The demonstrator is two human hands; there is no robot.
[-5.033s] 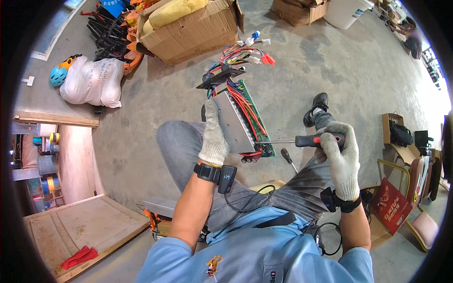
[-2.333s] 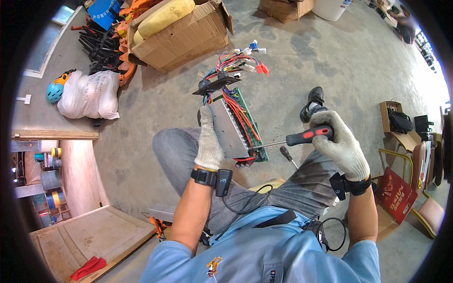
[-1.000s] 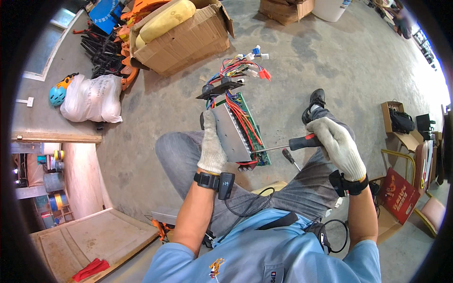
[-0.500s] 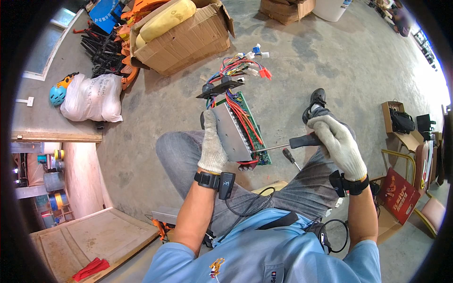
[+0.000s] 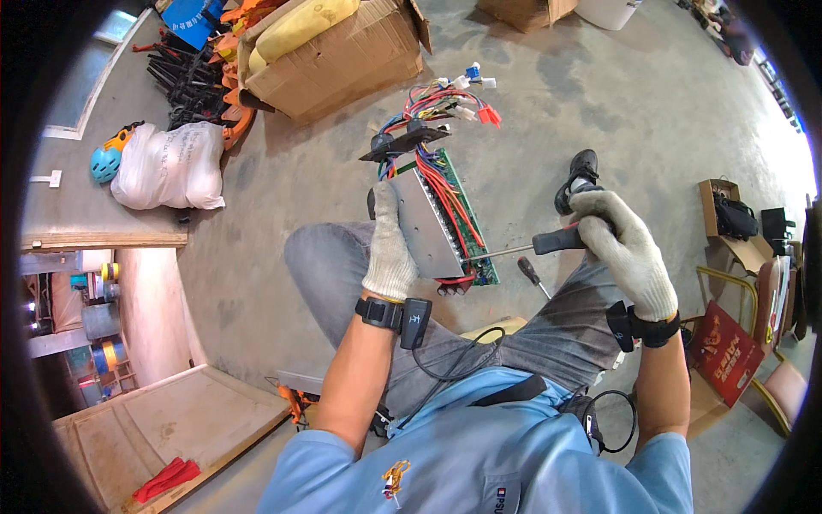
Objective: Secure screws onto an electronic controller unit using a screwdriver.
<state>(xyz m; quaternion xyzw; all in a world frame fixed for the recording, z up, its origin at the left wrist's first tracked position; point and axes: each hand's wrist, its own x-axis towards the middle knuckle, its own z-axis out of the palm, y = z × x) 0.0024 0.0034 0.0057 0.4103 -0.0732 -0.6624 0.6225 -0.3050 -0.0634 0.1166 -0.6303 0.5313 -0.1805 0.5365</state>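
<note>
My left hand (image 5: 385,244), in a white knit glove, grips a circuit board assembly (image 5: 469,227) by its silver metal plate (image 5: 425,227). Red wires (image 5: 445,188) run along the green board to a bundle of connectors (image 5: 462,94) and a black panel (image 5: 402,141) at the top. My right hand (image 5: 625,248), also gloved, is closed around a screwdriver (image 5: 556,242) with a black and red handle; its tip meets the lower right edge of the plate. A second screwdriver (image 5: 531,272) lies below, to the right of the board.
Cardboard boxes (image 5: 334,73), a white bucket (image 5: 606,10), a plastic sack (image 5: 167,167) with helmets (image 5: 107,163) surround me on the concrete floor. Chairs (image 5: 775,394) and an open box (image 5: 715,193) are at right. A person (image 5: 732,38) is in the far top right.
The board and both my hands sit slightly higher and further right in the view than moments ago. The screwdriver handle has turned in my right hand, showing less red than earlier.
</note>
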